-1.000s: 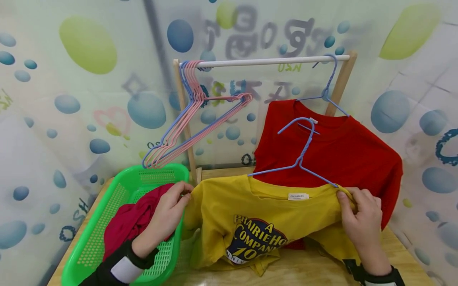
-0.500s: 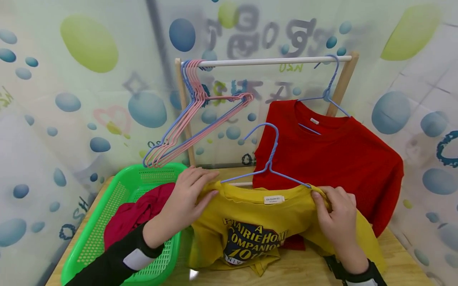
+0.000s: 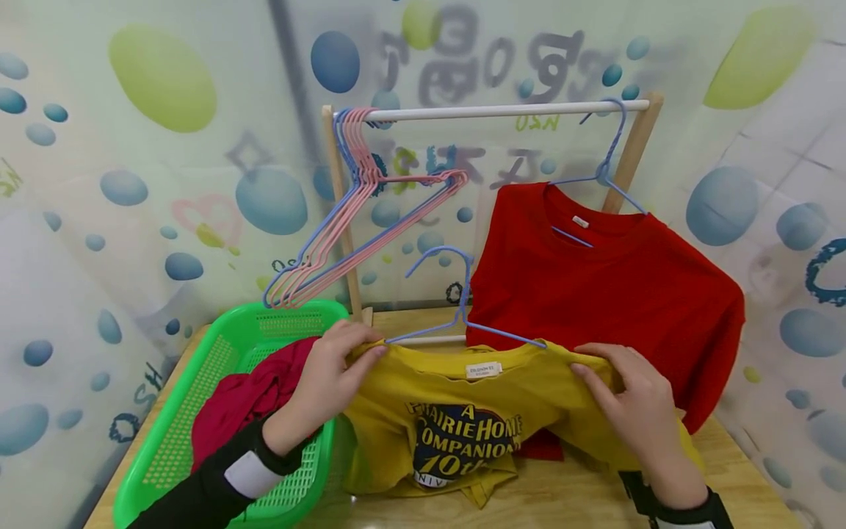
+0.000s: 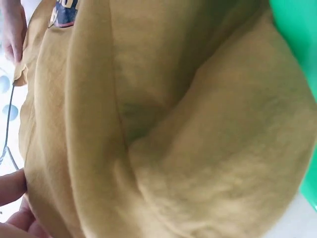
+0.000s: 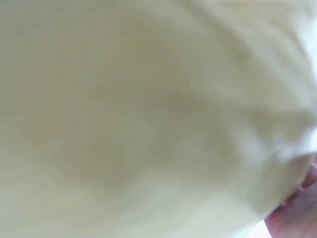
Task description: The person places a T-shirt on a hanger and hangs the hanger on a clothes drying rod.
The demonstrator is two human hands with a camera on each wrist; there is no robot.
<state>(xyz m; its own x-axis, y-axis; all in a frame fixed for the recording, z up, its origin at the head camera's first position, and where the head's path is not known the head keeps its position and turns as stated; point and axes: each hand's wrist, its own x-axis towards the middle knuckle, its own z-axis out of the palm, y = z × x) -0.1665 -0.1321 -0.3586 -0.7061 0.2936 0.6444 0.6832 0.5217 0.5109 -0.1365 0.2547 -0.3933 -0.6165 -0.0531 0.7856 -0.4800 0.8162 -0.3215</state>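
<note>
A yellow T-shirt (image 3: 469,433) with a dark printed emblem is held up over the table, its neckline toward the rack. Through its neck rises a blue clothes hanger (image 3: 460,316), whose arms run into the shoulders, the lower part hidden by cloth. My left hand (image 3: 324,386) pinches the left shoulder between thumb and fingers, close to the hanger's arm. At the other shoulder, my right hand (image 3: 634,411) grips the fabric, thumb in front. Yellow cloth (image 4: 124,124) fills most of the left wrist view; the right wrist view is blurred, with fingers (image 5: 297,213) at the lower right edge.
Behind stands a rack with a white rail (image 3: 502,112), bearing several pink and blue hangers (image 3: 353,198) at the left. A red shirt (image 3: 608,294) hangs at its right end. On the table's left, a green basket (image 3: 168,411) holds dark red cloth (image 3: 247,397).
The T-shirt's neck and its hanger have shifted left and down. My left hand moved in to the shoulder by the hanger; my right hand went left, then slid slightly outward along the shoulder.
</note>
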